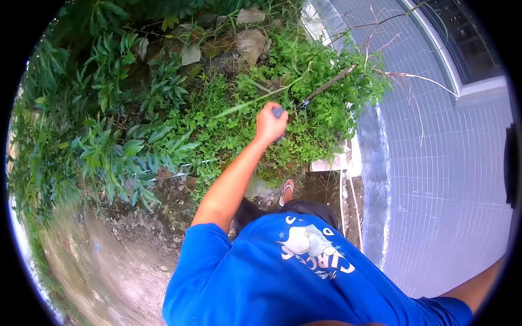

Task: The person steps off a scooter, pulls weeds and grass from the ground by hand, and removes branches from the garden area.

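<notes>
My left hand (pixel 270 125) reaches forward over low green weeds (pixel 234 127), its fingers wrapped around a dark grey handle (pixel 278 112). What tool the handle belongs to I cannot make out. Just right of the hand, a brown stick-like piece (pixel 329 86) slants up through the leaves, with a small bluish-white bit (pixel 305 102) at its lower end. Whether it joins the handle is unclear. A long grass blade (pixel 244 106) crosses just above the fist. My right arm (pixel 478 285) leaves the picture at the lower right, so that hand is out of sight.
Bushy plants (pixel 109 136) fill the left side, with rocks (pixel 251 46) at the back. A grey tiled wall (pixel 435 179) with a window (pixel 467 43) stands at the right. Dry twigs (pixel 418 79) reach across it. My sandalled foot (pixel 287 192) is below the weeds.
</notes>
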A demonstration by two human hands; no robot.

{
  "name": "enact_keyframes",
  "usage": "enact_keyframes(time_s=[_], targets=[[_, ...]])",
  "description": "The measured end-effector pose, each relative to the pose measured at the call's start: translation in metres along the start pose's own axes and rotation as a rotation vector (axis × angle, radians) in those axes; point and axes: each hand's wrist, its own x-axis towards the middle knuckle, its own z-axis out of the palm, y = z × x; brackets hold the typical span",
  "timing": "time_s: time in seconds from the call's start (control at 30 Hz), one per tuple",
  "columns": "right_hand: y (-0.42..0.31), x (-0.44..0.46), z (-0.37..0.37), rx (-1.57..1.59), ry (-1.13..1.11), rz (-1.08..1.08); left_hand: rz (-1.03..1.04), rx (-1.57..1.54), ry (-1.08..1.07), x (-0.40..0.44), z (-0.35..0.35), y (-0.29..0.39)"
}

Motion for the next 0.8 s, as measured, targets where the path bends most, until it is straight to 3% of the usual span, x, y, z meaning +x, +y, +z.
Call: enact_keyframes(time_s=[0.07,0.13,0.2,0.43,0.53,0.6,0.63,0.8], targets=[[0.014,-0.015,-0.011,0.007,0.018,0.047,0.125,-0.004,0.019,0.032,0.002,0.047],[0.029,-0.030,-0.016,0.030,0.035,0.102,0.377,0.103,0.072,0.046,0.010,0.087],[0.044,-0.044,-0.020,0.051,0.051,0.156,0.440,0.115,-0.020,0.068,0.034,0.095],[0.097,-0.104,-0.036,0.107,0.108,0.352,0.237,0.091,-0.163,0.093,0.060,0.093],[0.115,-0.127,-0.035,0.134,0.136,0.418,0.303,0.183,-0.239,0.084,0.005,0.076],[0.126,-0.140,-0.033,0.156,0.150,0.456,0.076,0.153,-0.392,0.059,-0.063,0.092],[0.131,-0.145,-0.031,0.167,0.158,0.472,0.136,0.150,-0.349,0.054,-0.092,0.076],[0.149,-0.171,-0.027,0.210,0.194,0.520,-0.095,-0.148,-0.266,-0.025,-0.217,0.079]])
